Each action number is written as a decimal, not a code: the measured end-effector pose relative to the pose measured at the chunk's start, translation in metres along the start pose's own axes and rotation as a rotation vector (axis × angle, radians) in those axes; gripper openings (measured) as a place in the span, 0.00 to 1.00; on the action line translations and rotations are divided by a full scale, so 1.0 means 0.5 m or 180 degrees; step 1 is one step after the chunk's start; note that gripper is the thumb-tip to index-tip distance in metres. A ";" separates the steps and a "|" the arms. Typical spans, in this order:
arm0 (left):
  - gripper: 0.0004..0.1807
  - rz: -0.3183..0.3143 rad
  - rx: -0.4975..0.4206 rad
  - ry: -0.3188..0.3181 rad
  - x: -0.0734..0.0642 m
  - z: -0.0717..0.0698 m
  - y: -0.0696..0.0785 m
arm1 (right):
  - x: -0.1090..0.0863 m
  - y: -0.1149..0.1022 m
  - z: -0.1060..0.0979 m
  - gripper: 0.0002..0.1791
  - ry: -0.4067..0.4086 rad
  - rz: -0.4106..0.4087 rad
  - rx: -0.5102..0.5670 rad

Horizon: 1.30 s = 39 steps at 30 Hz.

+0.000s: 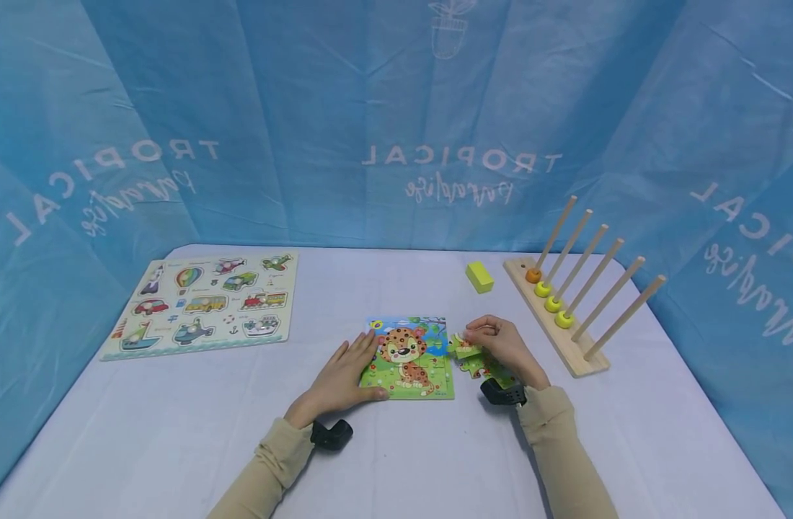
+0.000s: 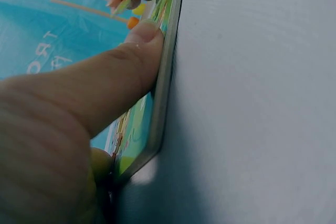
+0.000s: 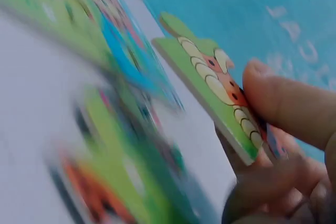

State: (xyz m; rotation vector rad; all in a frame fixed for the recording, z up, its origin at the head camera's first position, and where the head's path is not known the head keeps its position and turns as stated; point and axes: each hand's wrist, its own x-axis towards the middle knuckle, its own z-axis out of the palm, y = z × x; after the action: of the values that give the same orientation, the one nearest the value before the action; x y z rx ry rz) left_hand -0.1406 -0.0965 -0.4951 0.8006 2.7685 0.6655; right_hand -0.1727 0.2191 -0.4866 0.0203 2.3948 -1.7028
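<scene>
A square jigsaw puzzle with a spotted leopard cub [image 1: 406, 353] lies flat on the table. My left hand [image 1: 343, 376] rests along its left side, fingers extended; in the left wrist view the thumb [image 2: 118, 69] presses on the board's near edge [image 2: 161, 114]. Just right of the board, my right hand [image 1: 503, 347] pinches a green jigsaw piece [image 3: 207, 85] between thumb and fingers, raised and tilted. That piece shows orange spotted fur and a cream scalloped band. Beneath the right hand lie several loose jigsaw pieces [image 1: 476, 366], partly hidden by it and blurred in the right wrist view.
At the left lies a vehicle peg puzzle board [image 1: 205, 306]. A yellow block [image 1: 479, 277] sits behind the right hand. To the right stands a wooden peg rack [image 1: 555, 317] with upright rods and a few orange and yellow beads. A blue printed curtain [image 1: 396, 108] hangs behind the table.
</scene>
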 end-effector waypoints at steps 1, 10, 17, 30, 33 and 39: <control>0.53 0.0007 -0.0001 0.0002 0.000 0.000 0.000 | -0.002 -0.006 0.014 0.17 -0.0045 -0.0008 0.0059; 0.53 0.0060 -0.0013 -0.0008 -0.001 0.000 0.000 | -0.022 -0.038 0.133 0.12 -0.0732 -0.0321 -0.0024; 0.53 0.0137 -0.0039 0.0092 -0.001 0.003 -0.002 | -0.029 -0.044 0.164 0.08 -0.0694 -0.0509 -0.0600; 0.53 0.0059 -0.0046 0.0038 -0.004 0.003 -0.003 | -0.033 -0.049 0.173 0.07 -0.0562 -0.0617 -0.1062; 0.53 0.0041 -0.0028 0.0029 -0.002 0.002 -0.003 | -0.032 -0.050 0.172 0.06 -0.0512 -0.0646 -0.1122; 0.53 0.0071 -0.0018 0.0062 0.000 0.001 -0.003 | -0.030 -0.052 0.168 0.06 -0.0496 -0.0713 -0.1135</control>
State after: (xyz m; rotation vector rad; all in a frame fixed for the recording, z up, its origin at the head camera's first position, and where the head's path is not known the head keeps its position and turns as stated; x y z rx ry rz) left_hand -0.1413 -0.0974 -0.4966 0.8295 2.7779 0.6883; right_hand -0.1482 0.1332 -0.4864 -0.4315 2.6191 -1.2736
